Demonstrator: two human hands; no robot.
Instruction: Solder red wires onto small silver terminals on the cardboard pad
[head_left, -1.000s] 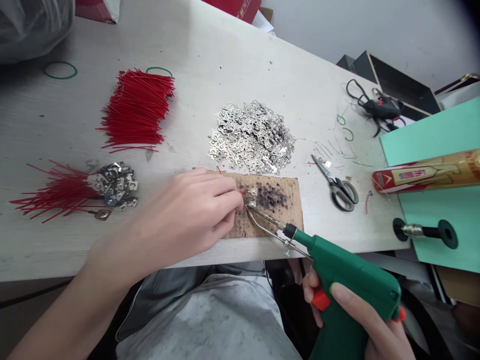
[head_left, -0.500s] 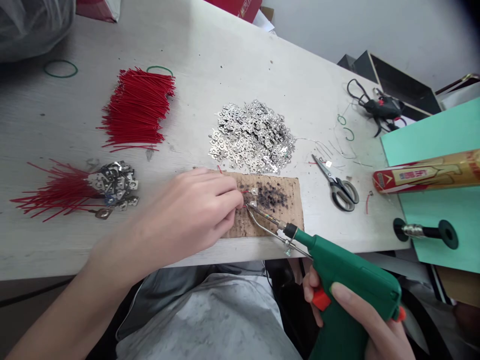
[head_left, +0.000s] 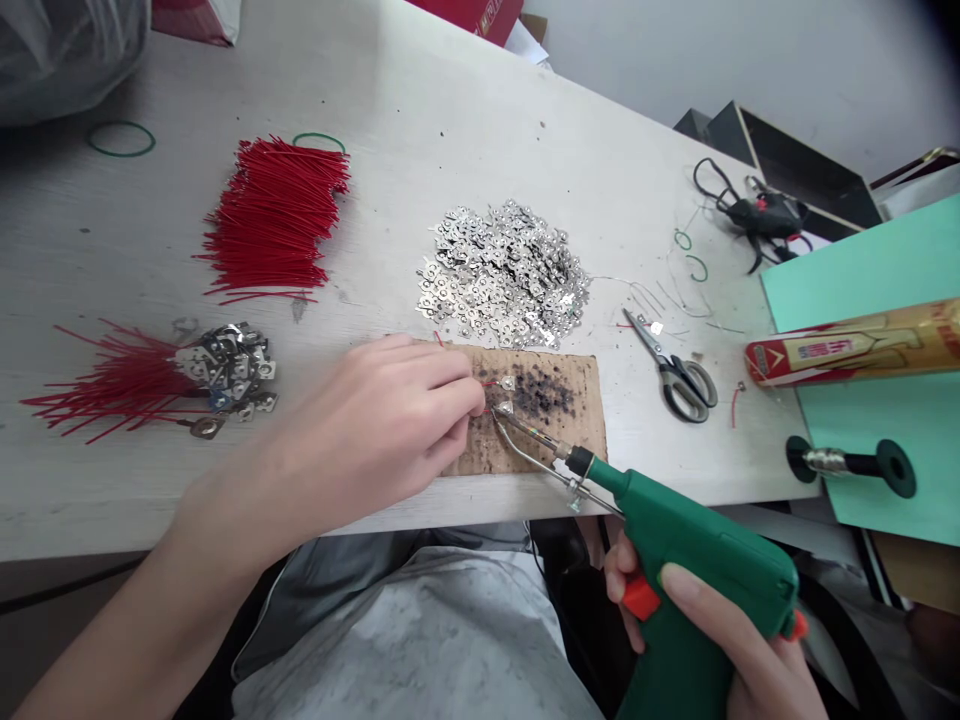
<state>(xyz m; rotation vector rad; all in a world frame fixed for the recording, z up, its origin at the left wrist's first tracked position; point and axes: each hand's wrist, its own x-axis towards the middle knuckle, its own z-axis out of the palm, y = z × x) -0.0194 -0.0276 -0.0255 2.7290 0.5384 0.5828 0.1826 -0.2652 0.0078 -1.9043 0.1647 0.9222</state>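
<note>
My left hand (head_left: pixel 409 415) is closed in a pinch on a red wire (head_left: pixel 487 410) over a scorched piece of cardboard (head_left: pixel 577 430). At the wire's end lies a small metal tab (head_left: pixel 504 407); a second metal tab (head_left: pixel 508 383) with a red wire lies just above it. My right hand (head_left: pixel 720 620) grips a green soldering gun (head_left: pixel 697 540) by its handle, fingers near the orange trigger (head_left: pixel 640 597). The gun's tip and its curved feed tube meet at the lower tab. My left fingers hide most of the wires.
Beyond the cardboard is a heap of metal tabs (head_left: pixel 502 275). To the left lie a stack of red wires (head_left: pixel 277 215) and a bunch of tabbed wires (head_left: pixel 225 365). Scissors (head_left: pixel 679 375), a solder spool (head_left: pixel 851 465) and a yellow-red tube (head_left: pixel 855 345) are at the right.
Almost nothing differs. The soldering gun's body has shifted very slightly left, while its tip stays at the lower tab and my left hand keeps its pinch.
</note>
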